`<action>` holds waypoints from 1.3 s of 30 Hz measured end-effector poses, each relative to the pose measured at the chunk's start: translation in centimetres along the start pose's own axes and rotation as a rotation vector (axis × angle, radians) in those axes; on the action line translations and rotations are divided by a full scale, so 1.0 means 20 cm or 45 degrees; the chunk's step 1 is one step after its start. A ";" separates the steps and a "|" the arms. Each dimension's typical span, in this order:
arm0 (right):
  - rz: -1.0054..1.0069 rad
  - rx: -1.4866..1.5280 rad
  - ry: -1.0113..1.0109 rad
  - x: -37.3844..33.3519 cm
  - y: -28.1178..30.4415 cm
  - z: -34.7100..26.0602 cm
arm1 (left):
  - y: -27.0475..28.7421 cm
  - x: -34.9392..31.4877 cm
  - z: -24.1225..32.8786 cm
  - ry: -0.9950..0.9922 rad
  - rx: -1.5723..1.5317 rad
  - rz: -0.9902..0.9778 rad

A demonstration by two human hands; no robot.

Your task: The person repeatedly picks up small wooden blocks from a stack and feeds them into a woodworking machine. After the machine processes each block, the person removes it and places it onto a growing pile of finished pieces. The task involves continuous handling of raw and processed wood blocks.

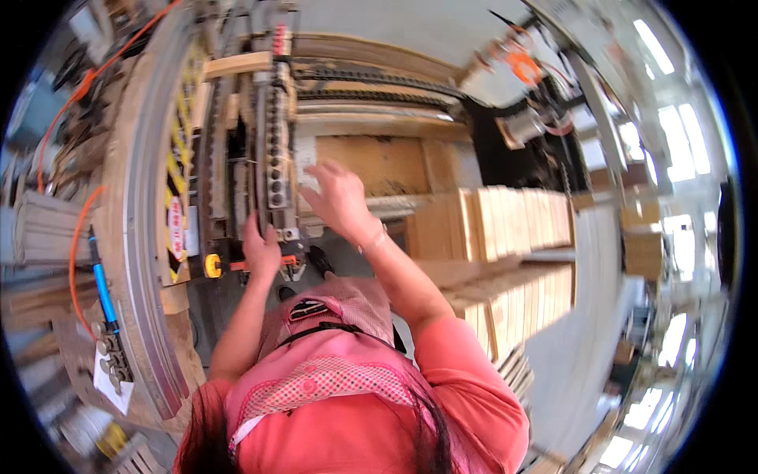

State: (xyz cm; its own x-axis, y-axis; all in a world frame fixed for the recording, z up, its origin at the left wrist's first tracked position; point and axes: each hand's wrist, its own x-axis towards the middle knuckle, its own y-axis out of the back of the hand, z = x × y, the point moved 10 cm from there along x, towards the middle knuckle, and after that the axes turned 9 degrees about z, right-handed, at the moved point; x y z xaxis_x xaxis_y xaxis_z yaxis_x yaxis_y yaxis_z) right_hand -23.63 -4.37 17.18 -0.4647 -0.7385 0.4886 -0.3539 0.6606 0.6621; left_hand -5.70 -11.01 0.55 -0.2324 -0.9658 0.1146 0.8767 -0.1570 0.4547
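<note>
A long machine with dark chain rails runs away from me. At its near end my left hand (261,251) lies against a narrow metal rail (263,150), thumb and fingers apart, with nothing visible in them. My right hand (339,197) hovers just right of the roller track (275,158), a row of dark round rollers. Its fingers stretch to the left, apart and slightly blurred, and hold nothing that I can see. A light wooden strip (237,65) lies across the far part of the rails. Below my left hand are an orange clamp-like part (286,263) and a yellow knob (212,265).
Stacked light wooden boards (521,225) stand close on my right, near my elbow. A yellow-and-black striped guard (180,170) runs along the machine's left. Orange hose (73,245) and a blue-handled tool (103,284) lie at the left. Dark machinery (513,150) stands far right.
</note>
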 end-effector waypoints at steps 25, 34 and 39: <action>0.044 -1.300 -1.060 -2.16 1.83 0.73 | -0.04 0.03 -0.07 -0.032 0.110 -0.021; 0.169 -0.410 -0.961 -1.48 1.45 0.55 | -0.01 0.00 0.00 -0.133 0.158 0.028; -0.443 1.109 -1.173 -0.94 0.47 0.23 | 0.10 -0.10 0.07 -0.037 -0.122 -0.030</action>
State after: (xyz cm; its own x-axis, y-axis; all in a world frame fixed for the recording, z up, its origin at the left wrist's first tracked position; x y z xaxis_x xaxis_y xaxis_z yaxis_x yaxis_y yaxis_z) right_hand -21.90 16.32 11.59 -0.5011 -0.7532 -0.4261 -0.8097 0.5819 -0.0765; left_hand -4.01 -9.02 2.47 -0.2644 -0.9554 0.1313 0.9069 -0.2000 0.3709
